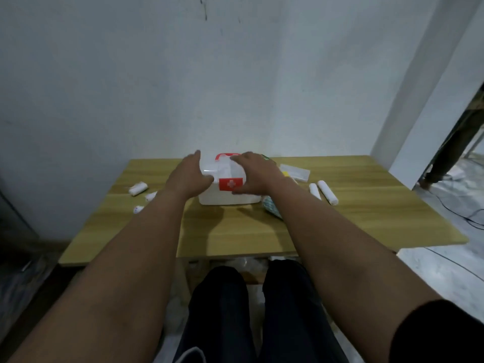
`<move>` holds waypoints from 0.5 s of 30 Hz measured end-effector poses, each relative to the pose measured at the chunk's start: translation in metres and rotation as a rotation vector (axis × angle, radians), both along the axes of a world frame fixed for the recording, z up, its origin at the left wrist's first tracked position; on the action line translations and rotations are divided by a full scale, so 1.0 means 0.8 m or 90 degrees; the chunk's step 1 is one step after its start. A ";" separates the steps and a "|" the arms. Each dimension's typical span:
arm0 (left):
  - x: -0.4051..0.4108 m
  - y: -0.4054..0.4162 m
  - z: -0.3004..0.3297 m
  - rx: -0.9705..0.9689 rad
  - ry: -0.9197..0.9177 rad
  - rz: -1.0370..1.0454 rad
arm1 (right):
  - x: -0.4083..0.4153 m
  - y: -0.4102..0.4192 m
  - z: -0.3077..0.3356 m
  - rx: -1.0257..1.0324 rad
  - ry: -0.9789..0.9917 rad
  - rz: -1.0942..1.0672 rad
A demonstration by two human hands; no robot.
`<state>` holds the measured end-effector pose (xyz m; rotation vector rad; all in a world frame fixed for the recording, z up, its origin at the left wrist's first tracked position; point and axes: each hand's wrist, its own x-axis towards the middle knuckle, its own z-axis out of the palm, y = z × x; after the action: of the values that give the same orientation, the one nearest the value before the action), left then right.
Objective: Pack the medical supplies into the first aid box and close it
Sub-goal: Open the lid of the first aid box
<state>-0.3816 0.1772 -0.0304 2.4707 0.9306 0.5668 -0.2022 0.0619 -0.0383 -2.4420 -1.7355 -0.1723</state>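
Observation:
A white first aid box (227, 197) with a red handle and a red cross latch stands at the back middle of the wooden table (235, 231), its lid down. My left hand (190, 176) grips its left side, thumb on the front. My right hand (255, 175) covers its right side, fingers over the lid and thumb by the latch. White bandage rolls lie loose on the table: three to the left (138, 188), two to the right (326, 192). A blister pack (271, 207) shows under my right forearm.
A clear plastic tray (295, 172) lies behind the right side of the box. The white wall stands right behind the table. A person's leg (450, 153) and cables on the floor are at the far right. My knees are under the table's front edge.

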 end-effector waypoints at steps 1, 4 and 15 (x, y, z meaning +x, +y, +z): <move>0.001 0.000 -0.014 -0.040 -0.033 -0.024 | 0.003 0.002 -0.015 -0.018 -0.025 0.003; 0.002 -0.003 -0.049 -0.111 -0.095 -0.018 | 0.010 0.002 -0.044 0.015 -0.105 0.003; -0.008 -0.001 -0.087 -0.121 -0.166 -0.002 | 0.026 0.000 -0.056 0.307 -0.142 0.189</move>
<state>-0.3878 0.1767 -0.0997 2.1677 0.8351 0.7418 -0.1817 0.0617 -0.0834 -1.8601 -1.8482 -0.7541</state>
